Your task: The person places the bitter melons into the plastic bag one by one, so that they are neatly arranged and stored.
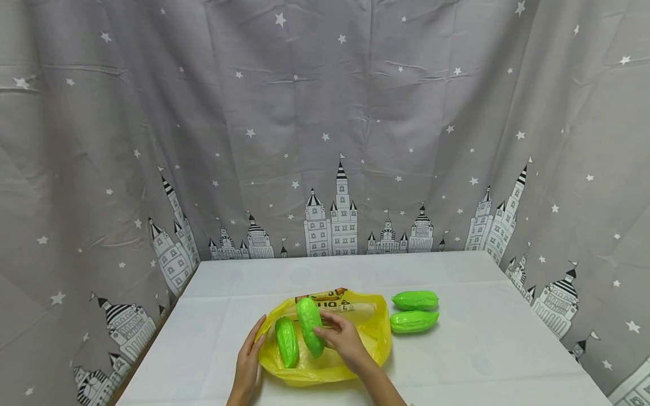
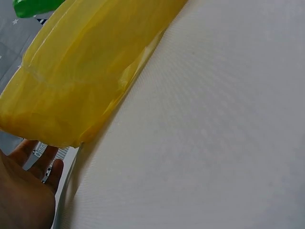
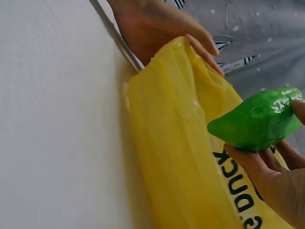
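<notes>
A yellow plastic bag [image 1: 325, 376] lies with its mouth spread wide on the table. At its left edge my left hand [image 1: 248, 355] holds the rim, with the thumb over the edge and the fingers outside. My right hand [image 1: 345, 341] grips a bright green bitter melon [image 1: 310, 327] above the bag's mouth. In the right wrist view that bitter melon [image 3: 257, 119] is glossy and pointed at one end. Another bitter melon [image 1: 287, 342] is inside the bag, toward the left.
Two more green bitter melons, a farther one [image 1: 415, 300] and a nearer one [image 1: 414, 321], lie side by side right of the bag. The white table [image 1: 482, 349] ends at a grey curtain [image 1: 325, 113] printed with stars and castles.
</notes>
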The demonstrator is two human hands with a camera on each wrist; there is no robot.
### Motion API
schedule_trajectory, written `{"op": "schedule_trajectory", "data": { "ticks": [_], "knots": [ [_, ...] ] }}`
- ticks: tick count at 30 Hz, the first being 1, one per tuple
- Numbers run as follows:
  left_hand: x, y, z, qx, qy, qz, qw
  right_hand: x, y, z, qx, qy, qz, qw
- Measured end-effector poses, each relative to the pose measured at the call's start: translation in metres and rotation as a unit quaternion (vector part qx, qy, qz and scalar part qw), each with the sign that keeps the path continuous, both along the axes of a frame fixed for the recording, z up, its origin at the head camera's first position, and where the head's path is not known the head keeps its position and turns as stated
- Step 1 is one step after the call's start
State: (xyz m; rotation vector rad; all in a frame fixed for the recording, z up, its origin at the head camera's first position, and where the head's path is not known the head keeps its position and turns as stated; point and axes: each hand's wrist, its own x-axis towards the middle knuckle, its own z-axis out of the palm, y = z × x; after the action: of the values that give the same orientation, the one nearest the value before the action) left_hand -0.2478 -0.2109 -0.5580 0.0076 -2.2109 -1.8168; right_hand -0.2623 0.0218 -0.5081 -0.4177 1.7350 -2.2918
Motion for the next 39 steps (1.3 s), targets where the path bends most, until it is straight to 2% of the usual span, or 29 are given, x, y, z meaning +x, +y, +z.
{"op": "schedule_trajectory", "data": {
  "ticks": [6, 16, 19, 30, 39],
  "knots": [
    [0.001, -0.001, 0.001, 0.006, -0.005, -0.004, 1.0000, -0.006, -0.011, -0.010, 0.004, -0.047, -0.011, 0.999],
    [0.001, 0.000, 0.001, -0.004, 0.007, 0.004, 1.0000, -0.009, -0.021, -0.023, 0.002, -0.101, -0.020, 0.995],
    [0.001, 0.000, 0.002, -0.004, 0.000, 0.002, 1.0000, -0.010, -0.022, -0.024, 0.010, -0.110, -0.027, 0.993],
    [0.001, 0.001, -0.001, 0.006, 0.011, 0.002, 0.9999, -0.016, -0.030, -0.033, 0.042, -0.124, -0.053, 0.990],
    [0.001, 0.001, 0.001, 0.001, 0.009, -0.003, 1.0000, -0.016, -0.033, -0.031, 0.024, -0.120, -0.054, 0.991]
  ]
}}
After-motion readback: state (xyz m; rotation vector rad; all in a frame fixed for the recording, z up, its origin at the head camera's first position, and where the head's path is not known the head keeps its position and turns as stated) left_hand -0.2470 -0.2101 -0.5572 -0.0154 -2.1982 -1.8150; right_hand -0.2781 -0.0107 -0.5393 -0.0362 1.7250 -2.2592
